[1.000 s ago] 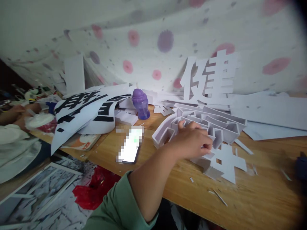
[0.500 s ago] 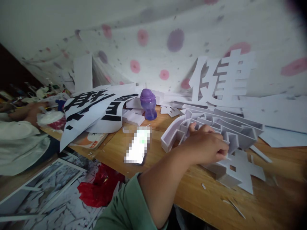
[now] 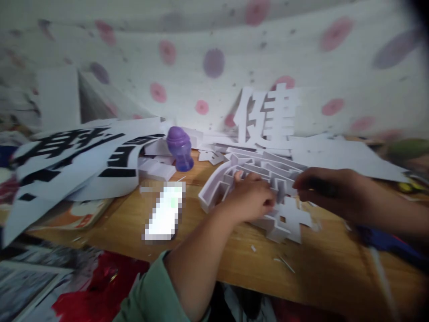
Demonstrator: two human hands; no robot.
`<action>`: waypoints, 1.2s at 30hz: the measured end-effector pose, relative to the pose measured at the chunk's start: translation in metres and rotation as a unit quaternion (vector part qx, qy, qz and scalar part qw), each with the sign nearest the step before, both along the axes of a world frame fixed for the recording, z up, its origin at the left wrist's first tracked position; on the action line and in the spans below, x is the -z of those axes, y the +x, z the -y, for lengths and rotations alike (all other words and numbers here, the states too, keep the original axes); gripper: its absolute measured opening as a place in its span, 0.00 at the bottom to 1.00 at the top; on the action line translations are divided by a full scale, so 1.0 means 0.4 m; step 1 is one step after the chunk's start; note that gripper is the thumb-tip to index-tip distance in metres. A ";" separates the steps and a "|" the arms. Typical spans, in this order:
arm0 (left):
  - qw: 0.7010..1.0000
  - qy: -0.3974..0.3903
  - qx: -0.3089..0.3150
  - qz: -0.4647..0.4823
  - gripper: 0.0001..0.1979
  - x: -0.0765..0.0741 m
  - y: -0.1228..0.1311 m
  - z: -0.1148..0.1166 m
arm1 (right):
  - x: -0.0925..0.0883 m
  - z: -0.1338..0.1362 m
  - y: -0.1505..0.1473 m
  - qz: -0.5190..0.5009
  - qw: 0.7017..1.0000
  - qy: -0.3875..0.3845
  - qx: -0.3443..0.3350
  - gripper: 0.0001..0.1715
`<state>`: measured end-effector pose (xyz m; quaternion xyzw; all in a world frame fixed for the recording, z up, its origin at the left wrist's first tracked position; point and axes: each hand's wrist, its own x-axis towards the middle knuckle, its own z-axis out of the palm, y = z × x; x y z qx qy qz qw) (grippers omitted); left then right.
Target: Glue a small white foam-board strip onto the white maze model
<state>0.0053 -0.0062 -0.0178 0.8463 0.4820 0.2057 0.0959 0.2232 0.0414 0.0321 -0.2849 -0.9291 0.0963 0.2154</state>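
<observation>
My left hand (image 3: 252,197) rests on a white three-dimensional character (image 3: 214,190) built from thin upright strips on a flat cut-out. Its fingers are curled over the strip walls, and the fingertips are partly hidden. To the right, my right hand (image 3: 330,190) is close to the character's right end, its fingers bent inward. A dark, blurred thing (image 3: 321,185) shows in that hand; motion smears it too much to name. Below the right wrist, a blue tool (image 3: 390,243) resembling a glue gun lies on the wooden table (image 3: 214,264).
A purple bottle (image 3: 181,150) stands behind a lit phone (image 3: 165,212). Printed sheets (image 3: 77,156) cover a book (image 3: 80,212) at left. A white cut-out character (image 3: 268,118) leans on the spotted curtain. White boards (image 3: 348,156) lie behind my right hand. Scraps (image 3: 284,264) dot the front.
My right hand has come into view from the right, along with the blue tool. The view has turned rightward, so things sit farther left. My left hand keeps its place on the character.
</observation>
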 end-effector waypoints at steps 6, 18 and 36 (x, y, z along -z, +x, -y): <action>1.000 0.005 -0.001 0.009 0.03 0.001 0.001 -0.007 | -0.004 0.002 0.018 0.095 0.994 0.015 -0.048 0.25; 1.000 -0.016 -0.011 0.014 0.05 0.003 0.002 -0.011 | 0.087 -0.051 0.028 0.213 0.956 0.203 -0.022 0.13; 1.000 -0.013 -0.014 0.009 0.05 -0.004 0.005 -0.005 | 0.082 -0.067 0.012 0.213 0.938 0.270 -0.050 0.14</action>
